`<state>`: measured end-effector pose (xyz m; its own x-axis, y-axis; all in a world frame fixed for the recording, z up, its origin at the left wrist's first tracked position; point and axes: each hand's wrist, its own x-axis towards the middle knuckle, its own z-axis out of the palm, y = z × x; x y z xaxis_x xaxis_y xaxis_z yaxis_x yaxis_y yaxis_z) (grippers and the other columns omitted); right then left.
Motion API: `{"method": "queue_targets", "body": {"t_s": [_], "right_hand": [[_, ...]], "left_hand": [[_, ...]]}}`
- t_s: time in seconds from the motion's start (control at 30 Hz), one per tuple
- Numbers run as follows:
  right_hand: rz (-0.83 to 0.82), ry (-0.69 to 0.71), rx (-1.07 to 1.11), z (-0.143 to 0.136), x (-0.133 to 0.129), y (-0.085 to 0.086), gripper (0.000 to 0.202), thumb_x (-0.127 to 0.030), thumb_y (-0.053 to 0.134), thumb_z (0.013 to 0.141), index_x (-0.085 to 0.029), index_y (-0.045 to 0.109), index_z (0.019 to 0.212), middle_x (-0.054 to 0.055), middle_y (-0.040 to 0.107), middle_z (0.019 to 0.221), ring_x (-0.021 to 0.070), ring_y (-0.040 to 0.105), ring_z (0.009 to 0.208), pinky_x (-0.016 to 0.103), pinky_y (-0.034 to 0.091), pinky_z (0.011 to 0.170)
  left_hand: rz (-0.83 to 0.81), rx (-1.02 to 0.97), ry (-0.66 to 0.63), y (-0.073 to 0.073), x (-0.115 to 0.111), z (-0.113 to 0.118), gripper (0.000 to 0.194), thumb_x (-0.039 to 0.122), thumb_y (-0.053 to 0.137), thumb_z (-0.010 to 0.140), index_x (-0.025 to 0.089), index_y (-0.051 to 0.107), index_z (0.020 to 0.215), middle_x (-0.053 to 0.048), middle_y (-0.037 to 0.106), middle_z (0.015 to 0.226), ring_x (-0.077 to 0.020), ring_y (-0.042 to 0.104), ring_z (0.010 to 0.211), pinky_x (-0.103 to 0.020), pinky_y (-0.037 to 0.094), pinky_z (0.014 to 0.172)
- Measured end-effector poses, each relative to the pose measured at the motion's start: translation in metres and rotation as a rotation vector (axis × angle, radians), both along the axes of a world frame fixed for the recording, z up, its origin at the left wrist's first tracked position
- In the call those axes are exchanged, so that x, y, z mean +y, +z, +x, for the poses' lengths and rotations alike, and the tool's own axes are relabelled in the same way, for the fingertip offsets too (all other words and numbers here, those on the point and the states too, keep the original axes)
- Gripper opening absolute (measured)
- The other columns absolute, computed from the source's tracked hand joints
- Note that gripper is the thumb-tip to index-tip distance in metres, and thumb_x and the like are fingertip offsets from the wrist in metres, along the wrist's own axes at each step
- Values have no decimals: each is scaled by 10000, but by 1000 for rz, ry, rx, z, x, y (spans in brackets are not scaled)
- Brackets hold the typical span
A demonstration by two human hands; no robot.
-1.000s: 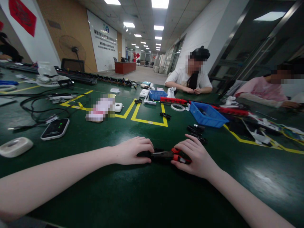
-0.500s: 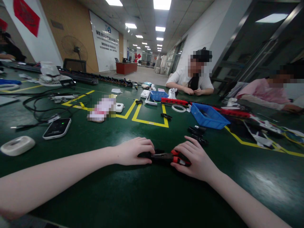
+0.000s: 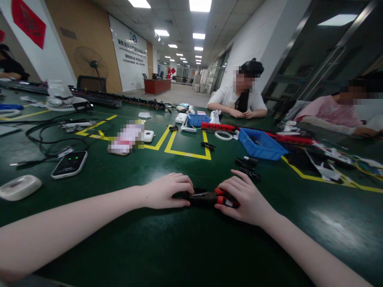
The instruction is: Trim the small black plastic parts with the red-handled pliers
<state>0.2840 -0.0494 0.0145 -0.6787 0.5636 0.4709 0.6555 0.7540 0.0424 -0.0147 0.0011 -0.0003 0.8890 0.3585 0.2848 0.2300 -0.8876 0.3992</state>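
Observation:
My right hand [image 3: 247, 199] is closed around the red-and-black handles of a pair of long-nosed pliers [image 3: 208, 197]. Their jaws point left, toward my left hand [image 3: 170, 192]. Thumb and fingers of that left hand grip a small black part [image 3: 181, 195], mostly covered by the fingers. The plier tips meet or overlap the part; I cannot tell whether they bite on it. Both hands rest low over the green table [image 3: 179, 247]. Just beyond my right hand lie several small black pieces [image 3: 247, 166].
A blue bin [image 3: 261, 146] stands ahead on the right, near a white tape ring [image 3: 223, 135]. A phone [image 3: 126, 137], a black-faced device [image 3: 70, 163], a white oval object [image 3: 20, 186] and cables [image 3: 42, 131] lie left. Two people sit across and to the right.
The camera view has shifted slightly. Both hands keep nearly the same pose on the pliers and the black part.

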Motion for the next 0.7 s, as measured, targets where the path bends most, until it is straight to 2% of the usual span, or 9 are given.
{"method": "queue_targets", "body": {"t_s": [0.33,0.7], "right_hand": [[-15,-4,-10,2,0,2,272,-419,695,860,-202,646,1017,53,728,904,228,691,841,552,421,1075],[-39,10,13,1,1,-4,287,-425,695,862,-193,641,1022,51,723,902,230,690,842,557,408,1077]], "left_hand": [[11,-4,-6,-2,1,0,201,284,672,940,196,615,1112,-71,633,1175,-239,611,1071,-352,468,911],[14,13,-2,-1,0,0,199,282,671,939,196,614,1110,-74,632,1182,-245,609,1079,-357,469,914]]}}
